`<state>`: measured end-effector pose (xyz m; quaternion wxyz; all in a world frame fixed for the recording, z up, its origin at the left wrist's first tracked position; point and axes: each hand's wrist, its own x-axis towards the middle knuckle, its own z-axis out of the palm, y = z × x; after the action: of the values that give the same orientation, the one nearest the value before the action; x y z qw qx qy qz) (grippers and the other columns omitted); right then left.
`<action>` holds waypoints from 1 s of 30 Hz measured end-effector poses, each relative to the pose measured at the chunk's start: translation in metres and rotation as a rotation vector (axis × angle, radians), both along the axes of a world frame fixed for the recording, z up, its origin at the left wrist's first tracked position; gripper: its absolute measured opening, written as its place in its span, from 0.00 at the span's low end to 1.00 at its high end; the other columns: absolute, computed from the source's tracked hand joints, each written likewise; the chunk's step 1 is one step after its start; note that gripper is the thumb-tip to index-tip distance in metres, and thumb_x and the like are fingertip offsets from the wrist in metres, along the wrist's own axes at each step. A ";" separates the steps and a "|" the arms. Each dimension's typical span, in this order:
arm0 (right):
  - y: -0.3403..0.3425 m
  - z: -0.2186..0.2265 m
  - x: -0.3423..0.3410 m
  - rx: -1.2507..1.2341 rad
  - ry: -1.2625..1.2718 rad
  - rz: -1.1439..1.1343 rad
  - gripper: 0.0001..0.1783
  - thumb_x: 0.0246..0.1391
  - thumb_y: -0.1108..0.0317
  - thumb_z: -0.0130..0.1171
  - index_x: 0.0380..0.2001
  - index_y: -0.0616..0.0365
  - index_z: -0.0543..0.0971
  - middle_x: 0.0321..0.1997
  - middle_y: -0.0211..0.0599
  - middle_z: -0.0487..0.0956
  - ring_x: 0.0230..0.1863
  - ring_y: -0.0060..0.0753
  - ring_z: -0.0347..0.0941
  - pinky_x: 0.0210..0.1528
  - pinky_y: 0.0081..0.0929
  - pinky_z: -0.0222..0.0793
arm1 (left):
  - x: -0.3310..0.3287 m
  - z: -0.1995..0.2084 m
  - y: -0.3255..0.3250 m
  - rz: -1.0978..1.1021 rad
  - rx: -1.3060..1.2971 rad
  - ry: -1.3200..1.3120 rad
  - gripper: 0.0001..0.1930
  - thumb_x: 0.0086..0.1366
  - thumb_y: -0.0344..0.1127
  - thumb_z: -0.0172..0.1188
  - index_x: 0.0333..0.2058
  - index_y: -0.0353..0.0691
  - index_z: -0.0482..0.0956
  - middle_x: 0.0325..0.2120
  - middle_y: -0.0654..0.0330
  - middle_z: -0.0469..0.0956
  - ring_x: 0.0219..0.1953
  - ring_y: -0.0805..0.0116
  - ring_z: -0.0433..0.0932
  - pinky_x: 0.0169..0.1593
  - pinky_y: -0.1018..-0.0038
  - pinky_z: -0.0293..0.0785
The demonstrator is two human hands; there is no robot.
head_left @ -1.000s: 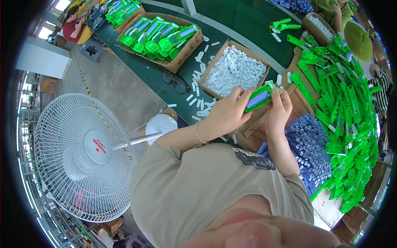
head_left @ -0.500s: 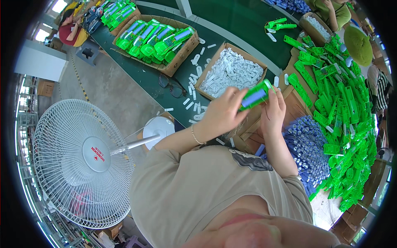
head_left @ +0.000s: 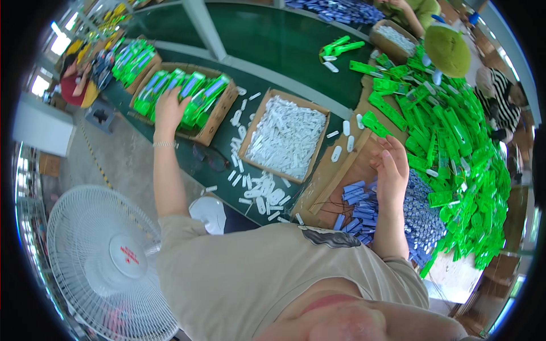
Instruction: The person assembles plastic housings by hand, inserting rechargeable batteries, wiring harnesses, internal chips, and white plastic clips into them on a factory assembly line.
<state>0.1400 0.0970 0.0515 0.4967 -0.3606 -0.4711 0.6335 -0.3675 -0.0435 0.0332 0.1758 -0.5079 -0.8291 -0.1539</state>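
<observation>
At the far left, my left hand [head_left: 170, 111] reaches into a cardboard box [head_left: 219, 122] filled with green plastic housings that carry blue batteries. Its fingers are bent onto one green housing [head_left: 177, 81] at the top of the rows; the fingertips are partly hidden. My right hand [head_left: 392, 170] is raised above a heap of blue batteries [head_left: 418, 207] with wires. Its fingers are loosely curled and apart, with nothing between them. Just beyond and to the right of it lies a big pile of green housings [head_left: 455, 148].
A shallow cardboard box of small white plastic pieces [head_left: 287, 136] stands mid-table, with loose white pieces [head_left: 264, 193] scattered beside it. Dark glasses [head_left: 210, 158] lie near the table edge. A white fan [head_left: 116, 261] stands at left. A co-worker [head_left: 418, 14] sits across the table.
My left hand has gone from in front of me to the box at far left, taking the green housing along. My right hand has let go of that housing and shifted slightly right.
</observation>
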 end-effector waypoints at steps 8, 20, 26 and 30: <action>0.080 0.052 0.011 0.292 -0.625 0.197 0.22 0.53 0.68 0.57 0.51 0.63 0.71 0.52 0.37 0.73 0.43 0.25 0.71 0.43 0.23 0.69 | 0.133 0.026 -0.007 -0.017 0.325 -0.074 0.28 0.61 0.38 0.58 0.58 0.33 0.64 0.53 0.42 0.66 0.56 0.43 0.64 0.59 0.55 0.59; 0.330 -0.060 -0.212 1.303 -1.843 0.135 0.40 0.51 0.75 0.53 0.66 0.41 0.55 0.71 0.32 0.51 0.68 0.46 0.53 0.61 0.50 0.59 | 0.249 -0.129 -0.122 0.014 0.435 -0.390 0.30 0.67 0.40 0.44 0.63 0.33 0.48 0.62 0.38 0.50 0.63 0.42 0.52 0.64 0.53 0.46; 0.366 -0.093 -0.243 1.525 -1.984 0.202 0.32 0.51 0.74 0.55 0.60 0.43 0.63 0.71 0.25 0.52 0.71 0.41 0.47 0.68 0.46 0.50 | 0.243 -0.139 -0.124 -0.095 0.407 -0.508 0.27 0.64 0.38 0.46 0.60 0.35 0.54 0.59 0.39 0.56 0.62 0.38 0.55 0.63 0.46 0.48; 0.359 -0.072 -0.231 1.499 -1.801 0.601 0.29 0.43 0.69 0.61 0.52 0.51 0.69 0.57 0.30 0.71 0.68 0.37 0.56 0.69 0.39 0.52 | 0.246 -0.144 -0.130 -0.073 0.439 -0.501 0.23 0.63 0.36 0.46 0.56 0.31 0.58 0.56 0.41 0.62 0.60 0.39 0.58 0.62 0.46 0.51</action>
<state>-0.0913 0.4565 -0.0209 -0.0908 -0.1713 -0.9634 -0.1850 -0.1213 -0.1736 -0.1110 0.0664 -0.4339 -0.7747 -0.4551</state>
